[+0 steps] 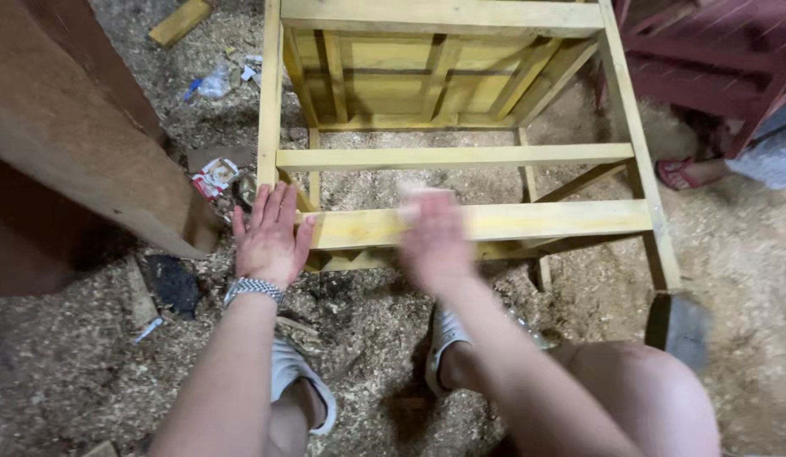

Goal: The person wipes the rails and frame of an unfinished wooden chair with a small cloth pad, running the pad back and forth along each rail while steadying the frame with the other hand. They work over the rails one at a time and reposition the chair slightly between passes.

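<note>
A wooden frame (461, 152) of pale yellow boards lies on its side on the floor (748, 279), which is covered with sawdust; it fills the middle and the top of the view. The left hand (270, 237) is flat and open, fingers spread a little, and it presses on the left end of the nearest rail (528, 222), close to the corner post; a metal watch (253, 289) sits on its wrist. The right hand (435, 241) is on the same rail, near its middle; it is blurred, so I cannot tell if it is open or if it holds something. Two white shoes (291, 372) stand in the sawdust below the hands. A big brown board (71, 127) leans at the left; some paper scraps (214, 176) lie beside it. At the right edge there is another person's foot in a red sandal (685, 173).
</note>
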Tool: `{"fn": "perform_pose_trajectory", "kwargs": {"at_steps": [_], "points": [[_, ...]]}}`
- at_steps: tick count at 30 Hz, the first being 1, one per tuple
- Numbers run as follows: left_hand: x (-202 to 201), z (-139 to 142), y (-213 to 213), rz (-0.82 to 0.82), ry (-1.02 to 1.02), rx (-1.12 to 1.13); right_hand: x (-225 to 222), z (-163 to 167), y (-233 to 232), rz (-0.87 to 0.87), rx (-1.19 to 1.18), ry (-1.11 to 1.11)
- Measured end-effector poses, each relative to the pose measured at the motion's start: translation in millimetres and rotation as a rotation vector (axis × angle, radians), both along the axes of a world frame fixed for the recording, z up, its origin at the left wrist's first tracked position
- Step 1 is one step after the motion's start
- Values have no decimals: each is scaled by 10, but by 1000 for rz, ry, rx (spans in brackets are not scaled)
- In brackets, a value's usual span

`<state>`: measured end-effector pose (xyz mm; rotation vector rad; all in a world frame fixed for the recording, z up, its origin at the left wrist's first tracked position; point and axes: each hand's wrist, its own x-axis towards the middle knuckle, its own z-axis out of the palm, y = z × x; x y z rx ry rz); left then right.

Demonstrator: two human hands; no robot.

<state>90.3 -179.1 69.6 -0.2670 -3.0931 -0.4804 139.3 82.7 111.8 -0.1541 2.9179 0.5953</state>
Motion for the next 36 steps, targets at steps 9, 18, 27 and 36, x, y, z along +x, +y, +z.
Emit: {"fn": "perform_pose_trajectory", "kwargs": {"at_steps": [9,18,27,36], "points": [[-1,189,142,59,-99,-83,-27,330,-313,-119,-282,-271],[-62,227,830,-172,-126,-15,411,258,1450,-524,-155,-52],[-126,621,1305,-75,-418,-176,-154,2,556,-217,-237,42],[-152,656,1349,-70,-350,-157,-120,-73,1168,-218,-376,115]]}}
